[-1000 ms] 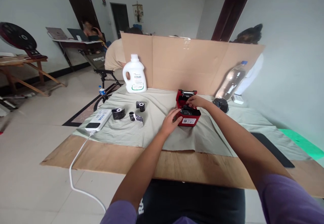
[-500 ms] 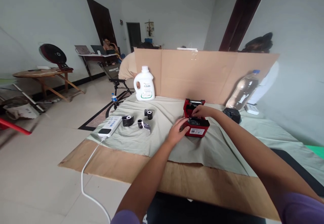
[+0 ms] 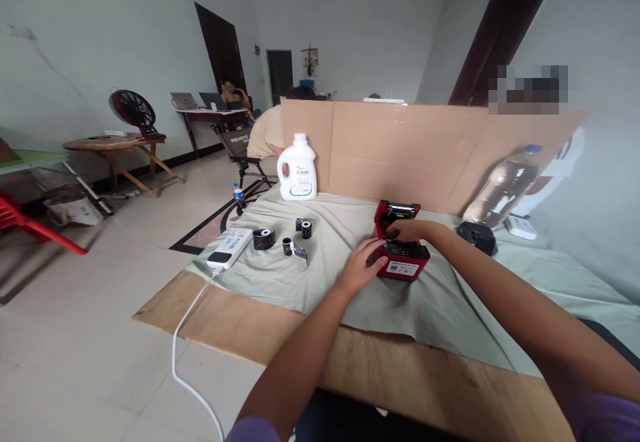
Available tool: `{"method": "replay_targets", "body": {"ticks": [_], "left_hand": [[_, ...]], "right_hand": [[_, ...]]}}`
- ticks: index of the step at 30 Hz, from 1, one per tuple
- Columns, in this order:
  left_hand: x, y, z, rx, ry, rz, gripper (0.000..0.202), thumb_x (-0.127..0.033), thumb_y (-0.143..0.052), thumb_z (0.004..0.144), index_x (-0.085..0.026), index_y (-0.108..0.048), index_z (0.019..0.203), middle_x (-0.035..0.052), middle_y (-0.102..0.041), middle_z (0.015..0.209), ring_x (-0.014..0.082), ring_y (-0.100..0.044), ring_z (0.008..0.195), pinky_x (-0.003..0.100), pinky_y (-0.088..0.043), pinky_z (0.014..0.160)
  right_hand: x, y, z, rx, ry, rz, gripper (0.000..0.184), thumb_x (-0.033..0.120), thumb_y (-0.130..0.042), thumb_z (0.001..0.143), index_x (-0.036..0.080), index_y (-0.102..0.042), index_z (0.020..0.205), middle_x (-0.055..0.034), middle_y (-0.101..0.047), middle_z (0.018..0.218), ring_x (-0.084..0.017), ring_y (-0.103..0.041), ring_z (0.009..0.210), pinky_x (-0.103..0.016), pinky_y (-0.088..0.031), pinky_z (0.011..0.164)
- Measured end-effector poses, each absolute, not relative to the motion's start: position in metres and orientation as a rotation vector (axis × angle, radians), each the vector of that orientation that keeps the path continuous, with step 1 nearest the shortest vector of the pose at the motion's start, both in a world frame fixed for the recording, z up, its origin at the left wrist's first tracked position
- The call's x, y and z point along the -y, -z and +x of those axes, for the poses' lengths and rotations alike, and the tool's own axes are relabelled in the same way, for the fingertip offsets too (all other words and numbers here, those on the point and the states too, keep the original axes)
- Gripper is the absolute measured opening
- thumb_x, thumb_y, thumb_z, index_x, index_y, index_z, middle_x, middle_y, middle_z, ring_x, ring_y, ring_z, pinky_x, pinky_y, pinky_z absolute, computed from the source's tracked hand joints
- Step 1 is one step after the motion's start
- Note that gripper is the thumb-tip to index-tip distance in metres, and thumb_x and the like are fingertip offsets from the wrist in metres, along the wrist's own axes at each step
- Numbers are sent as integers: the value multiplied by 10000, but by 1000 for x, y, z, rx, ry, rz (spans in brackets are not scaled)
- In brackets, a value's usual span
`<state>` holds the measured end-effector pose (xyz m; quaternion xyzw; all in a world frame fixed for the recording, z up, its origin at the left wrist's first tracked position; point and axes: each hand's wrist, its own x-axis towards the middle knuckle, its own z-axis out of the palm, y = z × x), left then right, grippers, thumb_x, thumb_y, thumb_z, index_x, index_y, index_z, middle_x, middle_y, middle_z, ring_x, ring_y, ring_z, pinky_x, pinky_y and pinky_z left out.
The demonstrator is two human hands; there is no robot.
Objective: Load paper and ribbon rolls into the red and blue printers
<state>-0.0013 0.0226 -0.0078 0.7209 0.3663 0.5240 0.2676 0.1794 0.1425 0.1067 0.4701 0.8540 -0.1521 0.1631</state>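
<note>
A small red box-shaped printer [image 3: 409,263] stands on the cloth, its hinged lid [image 3: 401,210] raised at the back. My left hand [image 3: 361,265] holds the printer's left side, thumb on the front edge and fingers reaching round behind. My right hand [image 3: 407,230] dips into the open compartment from the right. Its fingers are curled down, and their tips and whatever they hold are hidden. Left of the printer lie a black roll with a white core [image 3: 263,238], another such roll [image 3: 306,229] and a small black roll with a loose strip [image 3: 288,247].
A white power strip [image 3: 230,249] with a cable lies at the cloth's left edge. A white jug [image 3: 299,169] stands before a cardboard screen [image 3: 395,152]. At right are a large clear bottle [image 3: 503,189] and a black object [image 3: 477,237]. People sit beyond the screen.
The camera view has turned a little left, so everything appears shifted right. My left hand stays on the printer. My right hand remains in the compartment, its fingers slightly lower.
</note>
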Motion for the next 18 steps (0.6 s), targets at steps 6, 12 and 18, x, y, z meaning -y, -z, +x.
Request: {"method": "replay_targets", "body": {"ticks": [6,12,18], "left_hand": [[-23,7,-1,-1002,-1400,1949,451,-447,-539,944,-282,-563,1363,58,-519,1446,217,-484,1348,387,-425,1135],[-23,5,-2,-1011,-1400,1957,444,-458,-536,945,-276,-576,1349,58,-540,1423,213,-505,1325,386,-413,1144],[-26,6,-2,-981,-1461,1954,379,-392,-531,956,-259,-611,1303,66,-578,1375,216,-518,1310,391,-426,1130]], "right_hand": [[-154,-99,168,-2308,447,1342,298,55,-549,667,134,-729,890,-74,-725,856,-192,-626,724,-262,-420,634],[-142,-119,177,-2387,337,1402,146,144,-592,723,151,-644,860,-67,-670,861,-189,-572,732,-266,-376,619],[-110,-152,180,-2833,327,1554,166,263,-573,814,186,-600,958,-80,-684,932,-198,-589,789,-281,-420,672]]}}
